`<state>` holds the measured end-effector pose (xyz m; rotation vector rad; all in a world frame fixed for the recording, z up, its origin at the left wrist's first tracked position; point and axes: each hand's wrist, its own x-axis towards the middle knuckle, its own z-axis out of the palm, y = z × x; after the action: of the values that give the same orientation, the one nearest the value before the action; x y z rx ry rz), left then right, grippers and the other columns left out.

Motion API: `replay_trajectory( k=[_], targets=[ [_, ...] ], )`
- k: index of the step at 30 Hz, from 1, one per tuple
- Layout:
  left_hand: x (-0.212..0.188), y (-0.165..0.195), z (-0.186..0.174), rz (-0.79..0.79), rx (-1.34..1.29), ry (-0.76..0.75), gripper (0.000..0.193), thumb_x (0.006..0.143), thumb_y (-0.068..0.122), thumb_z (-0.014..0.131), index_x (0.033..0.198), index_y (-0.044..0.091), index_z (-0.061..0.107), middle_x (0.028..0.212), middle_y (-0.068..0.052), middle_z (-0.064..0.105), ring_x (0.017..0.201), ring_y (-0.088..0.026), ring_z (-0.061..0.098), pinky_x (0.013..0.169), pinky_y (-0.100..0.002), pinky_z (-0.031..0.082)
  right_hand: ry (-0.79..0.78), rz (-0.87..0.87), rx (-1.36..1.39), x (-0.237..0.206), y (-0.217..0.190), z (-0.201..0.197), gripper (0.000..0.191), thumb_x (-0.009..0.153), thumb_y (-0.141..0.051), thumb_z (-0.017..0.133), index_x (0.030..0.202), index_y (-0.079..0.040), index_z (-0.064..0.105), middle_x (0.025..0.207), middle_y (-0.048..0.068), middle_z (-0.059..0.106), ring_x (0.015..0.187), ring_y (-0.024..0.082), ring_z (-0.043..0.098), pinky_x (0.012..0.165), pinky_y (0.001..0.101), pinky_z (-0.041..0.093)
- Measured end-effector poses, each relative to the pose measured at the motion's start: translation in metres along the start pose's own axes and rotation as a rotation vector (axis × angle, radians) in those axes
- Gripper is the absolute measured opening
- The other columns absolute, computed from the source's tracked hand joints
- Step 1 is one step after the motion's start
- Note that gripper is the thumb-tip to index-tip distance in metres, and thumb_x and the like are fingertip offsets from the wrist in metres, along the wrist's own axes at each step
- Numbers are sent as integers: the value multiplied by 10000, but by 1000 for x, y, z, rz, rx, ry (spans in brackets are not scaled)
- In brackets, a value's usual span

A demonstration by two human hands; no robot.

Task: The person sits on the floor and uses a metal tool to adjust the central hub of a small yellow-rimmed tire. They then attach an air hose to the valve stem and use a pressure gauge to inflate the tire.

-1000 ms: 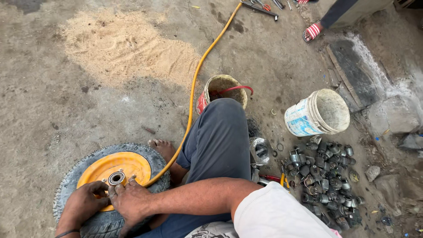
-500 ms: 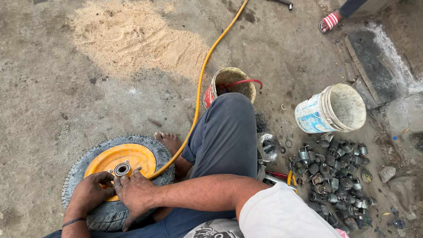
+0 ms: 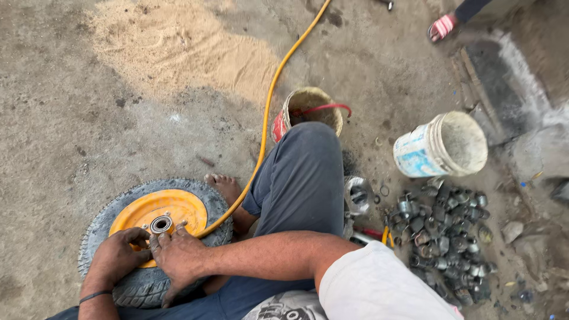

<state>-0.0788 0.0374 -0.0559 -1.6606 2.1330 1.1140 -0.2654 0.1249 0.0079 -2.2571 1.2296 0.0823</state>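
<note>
Small wheel (image 3: 155, 237) lying flat on the dusty concrete floor (image 3: 89, 136), lower left. Chunky grey treaded tyre (image 3: 137, 284), worn and dirty, wrapped round a bright yellow rim (image 3: 178, 206). Metal bearing hub (image 3: 160, 224) dead centre, round, open in the middle, facing straight up. Near edge partly covered by two hands. Yellow hose (image 3: 268, 112) touching the right side of the tyre.

Wheel (image 3: 155, 237) on the ground at left, buckets (image 3: 441, 145) and bearing pile (image 3: 447, 237) right, hose (image 3: 269, 112) between
</note>
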Motion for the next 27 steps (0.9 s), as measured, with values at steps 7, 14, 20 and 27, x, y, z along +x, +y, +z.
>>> replay_trajectory(
  k=[7,14,20,27],
  targets=[
    [0,-5,-3,12,-48,10,451,653,279,892,1072,147,792,978,-49,825,925,-224,793,869,-366,610,-2,24,-7,2,-5,-5,1537,447,-825,798,1473,208,302,1388,360,516,1244,481,573,1149,643,340],
    [3,-6,1,65,-56,28,403,645,264,891,1011,125,796,942,-51,825,894,-217,797,846,-358,615,33,24,10,1,0,0,1563,450,-826,806,1483,221,276,1381,382,510,1213,473,590,1125,593,388],
    [0,0,-2,45,-52,8,392,642,258,898,1005,145,802,944,-39,829,904,-208,794,852,-357,612,-44,-4,13,2,1,-4,1558,499,-854,780,1487,224,243,1344,380,508,1194,469,592,1138,593,382],
    [1,-2,0,4,-41,-20,379,690,294,923,1020,153,803,944,-36,832,913,-210,797,866,-359,613,-60,7,22,3,2,2,1549,495,-844,766,1494,220,247,1335,365,523,1172,445,613,1114,571,423]
  ],
)
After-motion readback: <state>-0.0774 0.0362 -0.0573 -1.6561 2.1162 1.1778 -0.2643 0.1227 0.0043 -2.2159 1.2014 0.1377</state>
